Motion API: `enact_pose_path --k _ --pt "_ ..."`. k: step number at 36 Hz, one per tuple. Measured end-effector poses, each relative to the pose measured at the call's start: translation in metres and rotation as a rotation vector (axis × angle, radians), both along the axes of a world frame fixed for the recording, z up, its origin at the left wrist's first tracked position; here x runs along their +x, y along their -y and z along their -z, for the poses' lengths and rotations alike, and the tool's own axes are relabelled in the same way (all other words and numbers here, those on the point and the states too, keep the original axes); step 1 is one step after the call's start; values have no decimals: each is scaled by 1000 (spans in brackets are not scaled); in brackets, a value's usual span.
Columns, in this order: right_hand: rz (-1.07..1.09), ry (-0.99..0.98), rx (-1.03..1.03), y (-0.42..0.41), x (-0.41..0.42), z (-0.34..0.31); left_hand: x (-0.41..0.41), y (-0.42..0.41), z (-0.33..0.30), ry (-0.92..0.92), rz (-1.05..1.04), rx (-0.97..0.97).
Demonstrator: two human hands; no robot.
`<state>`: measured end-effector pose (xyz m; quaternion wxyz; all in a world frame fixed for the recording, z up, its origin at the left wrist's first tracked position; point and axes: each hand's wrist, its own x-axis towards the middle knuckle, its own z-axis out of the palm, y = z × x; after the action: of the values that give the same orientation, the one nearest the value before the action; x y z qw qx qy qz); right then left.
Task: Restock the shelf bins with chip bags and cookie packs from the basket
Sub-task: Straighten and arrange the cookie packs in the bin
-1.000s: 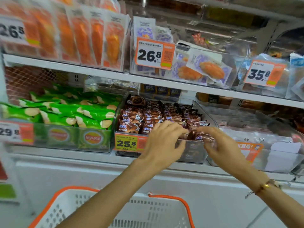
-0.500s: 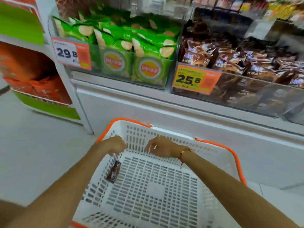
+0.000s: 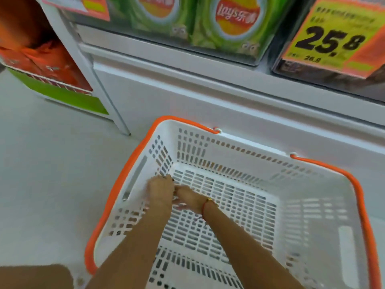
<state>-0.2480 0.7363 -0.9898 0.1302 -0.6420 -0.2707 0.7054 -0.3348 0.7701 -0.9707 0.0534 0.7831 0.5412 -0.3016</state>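
The white basket (image 3: 312,205) with an orange rim stands on the floor below the shelf. Both my hands reach into its far left corner and meet there. My left hand (image 3: 160,191) is curled, and a small dark tip of a cookie pack (image 3: 173,180) pokes out past its knuckles. The rest of the pack is hidden. My right hand (image 3: 187,198), with a red string bracelet at the wrist, touches the left one; its fingers are hidden behind it. No other goods show on the basket's slotted floor. Green chip bags (image 3: 229,28) fill the bin above.
A bin of brown cookie packs (image 3: 333,76) with a yellow 25.8 price tag (image 3: 333,36) sits at the top right. The white shelf base (image 3: 208,97) runs behind the basket. An orange and green display rack (image 3: 52,69) stands at the left, beside open floor.
My view dropped from the cookie bin to the basket on the floor. Both hands left the bin, went down into the basket and closed together over the cookie pack in its far left corner.
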Motion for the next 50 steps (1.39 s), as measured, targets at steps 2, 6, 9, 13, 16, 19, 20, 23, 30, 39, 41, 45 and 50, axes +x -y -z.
enact_pose_path --k 2,6,9,13,16,19,20,23,30,39,41,45,50 --pt "121 -76 -28 2 2 5 -4 0 5 85 -27 26" --pt "277 -177 -81 8 13 12 -9 4 2 180 -163 90" --pt "364 -232 -84 14 19 8 -9 10 1 211 -250 69" --pt "374 -215 -38 20 26 -9 -8 20 9 145 -202 33" --pt "210 -73 24 26 42 -27 -11 22 11 191 -171 11" --pt "58 38 77 33 67 -52 -15 22 5 253 -158 -32" --pt "17 61 94 35 77 -61 -15 21 2 288 -146 -49" --pt "-74 171 162 37 100 -101 -11 11 -18 587 -232 -265" --pt "-33 305 362 42 136 -198 32 -3 -146 1185 -350 -616" --pt "244 410 899 60 157 -316 60 -7 -267 1630 -194 -611" --pt "244 444 1011 67 160 -343 68 -7 -295 1690 -145 -589" --pt "286 372 1149 74 166 -378 85 -7 -340 1734 -9 -474" --pt "375 368 1201 66 176 -402 112 -12 -372 1881 -29 -256"
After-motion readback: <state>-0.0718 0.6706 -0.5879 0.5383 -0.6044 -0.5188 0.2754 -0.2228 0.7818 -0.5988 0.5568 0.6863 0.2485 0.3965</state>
